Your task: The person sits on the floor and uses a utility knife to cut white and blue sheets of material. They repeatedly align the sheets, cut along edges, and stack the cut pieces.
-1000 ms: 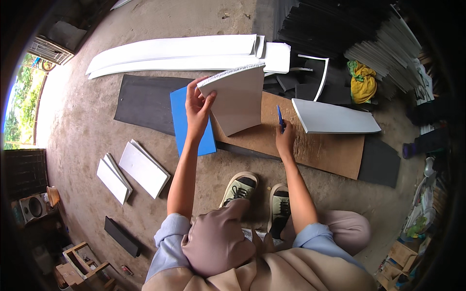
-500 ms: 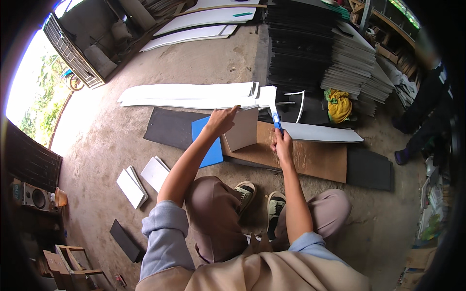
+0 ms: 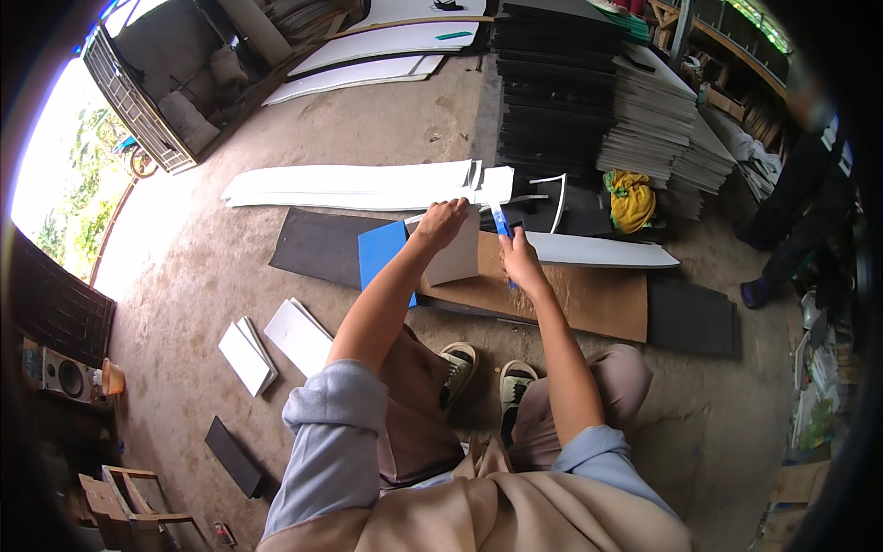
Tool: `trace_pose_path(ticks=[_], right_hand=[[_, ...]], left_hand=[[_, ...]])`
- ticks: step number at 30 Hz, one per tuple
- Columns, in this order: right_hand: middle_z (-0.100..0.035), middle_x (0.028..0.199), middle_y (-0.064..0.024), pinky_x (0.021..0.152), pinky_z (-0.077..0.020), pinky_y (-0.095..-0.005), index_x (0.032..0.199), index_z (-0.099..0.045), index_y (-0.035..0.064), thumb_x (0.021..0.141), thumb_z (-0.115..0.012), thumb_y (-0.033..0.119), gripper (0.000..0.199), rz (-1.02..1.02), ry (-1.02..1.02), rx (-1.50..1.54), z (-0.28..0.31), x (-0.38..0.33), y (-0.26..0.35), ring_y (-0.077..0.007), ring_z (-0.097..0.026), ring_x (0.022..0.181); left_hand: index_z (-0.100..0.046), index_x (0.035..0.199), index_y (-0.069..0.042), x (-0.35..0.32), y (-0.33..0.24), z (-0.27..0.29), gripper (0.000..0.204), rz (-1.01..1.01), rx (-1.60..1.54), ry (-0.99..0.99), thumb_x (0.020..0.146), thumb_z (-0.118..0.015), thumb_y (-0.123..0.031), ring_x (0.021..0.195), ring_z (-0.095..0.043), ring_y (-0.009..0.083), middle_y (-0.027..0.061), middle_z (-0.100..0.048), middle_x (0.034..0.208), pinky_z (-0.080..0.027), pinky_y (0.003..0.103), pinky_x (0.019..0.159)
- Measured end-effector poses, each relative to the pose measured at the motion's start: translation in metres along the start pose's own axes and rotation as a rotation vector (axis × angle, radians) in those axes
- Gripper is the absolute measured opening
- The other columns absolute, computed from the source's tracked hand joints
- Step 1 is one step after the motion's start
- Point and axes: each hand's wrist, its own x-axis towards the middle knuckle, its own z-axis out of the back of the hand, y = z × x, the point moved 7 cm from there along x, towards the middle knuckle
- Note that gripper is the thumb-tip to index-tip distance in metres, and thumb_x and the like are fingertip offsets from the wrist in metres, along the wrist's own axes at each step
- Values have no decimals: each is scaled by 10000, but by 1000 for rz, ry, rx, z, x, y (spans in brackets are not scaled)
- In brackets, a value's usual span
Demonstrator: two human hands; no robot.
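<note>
My right hand (image 3: pixel 521 258) is closed around a blue utility knife (image 3: pixel 501 224). Its upper end meets a small white foam piece (image 3: pixel 498 187) at the right end of a stack of long white foam strips (image 3: pixel 349 187). My left hand (image 3: pixel 445 223) has its fingers bunched at the top edge of a whitish board (image 3: pixel 455 256) that stands tilted; the fingertips are partly hidden. Next to that board leans a blue sheet (image 3: pixel 382 253). Beneath lie a brown board (image 3: pixel 589 299) and a dark foam sheet (image 3: pixel 317 247).
Tall stacks of black sheets (image 3: pixel 552 92) and grey-white sheets (image 3: pixel 648 115) rise ahead. A yellow cloth (image 3: pixel 630 202) lies beside them. Cut white pieces (image 3: pixel 246 357) and a black block (image 3: pixel 233 457) are on the floor at left. Another person's dark-clothed legs (image 3: pixel 796 212) are at right.
My right hand has moved slightly left and up with the knife. My left hand has shifted a little right, its fingers now bunched instead of the index finger pointing. The view has shifted slightly.
</note>
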Motion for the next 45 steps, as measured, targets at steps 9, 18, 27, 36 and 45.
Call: trace_pose_path(ticks=[9, 18, 27, 36, 45], right_hand=[[-545, 620, -248, 492, -449, -440, 897, -438, -48, 881, -367, 211, 269, 107, -110, -382, -13, -7, 26, -385, -564, 603], [-557, 640, -241, 478, -476, -413, 953, -391, -57, 870, -360, 196, 269, 141, 24, -377, -34, -5, 34, -372, -582, 619], [-571, 585, -188, 468, -484, -404, 975, -390, -40, 882, -344, 228, 288, 126, -57, -533, -35, -6, 34, -331, -595, 559], [-576, 569, -165, 462, -496, -378, 944, -405, -21, 870, -386, 203, 237, 98, -39, -648, -24, -7, 48, -311, -604, 560], [-578, 595, -191, 484, -504, -387, 914, -424, -20, 856, -406, 202, 230, 144, -73, -669, -30, 9, 50, -332, -604, 591]], left_hand=[[-450, 989, -29, 2, 0, 3, 213, 72, 8, -68, 836, -427, -176, 707, -594, 286, 127, -577, 838, -473, 377, 621], [-460, 951, -84, 1, 5, 0, 155, 104, 4, -108, 842, -418, -185, 708, -591, 249, 75, -569, 804, -472, 348, 600], [-483, 1025, -89, 2, 2, 4, 215, 101, 30, -113, 841, -413, -174, 722, -595, 248, 78, -579, 824, -477, 340, 597], [-458, 1032, -21, 6, -2, 4, 295, 79, -10, -9, 745, -460, -87, 747, -589, 269, 117, -561, 868, -478, 346, 633], [-466, 973, -12, -1, -3, -7, 241, -31, -27, -95, 737, -471, -60, 739, -576, 274, 127, -543, 873, -465, 370, 625]])
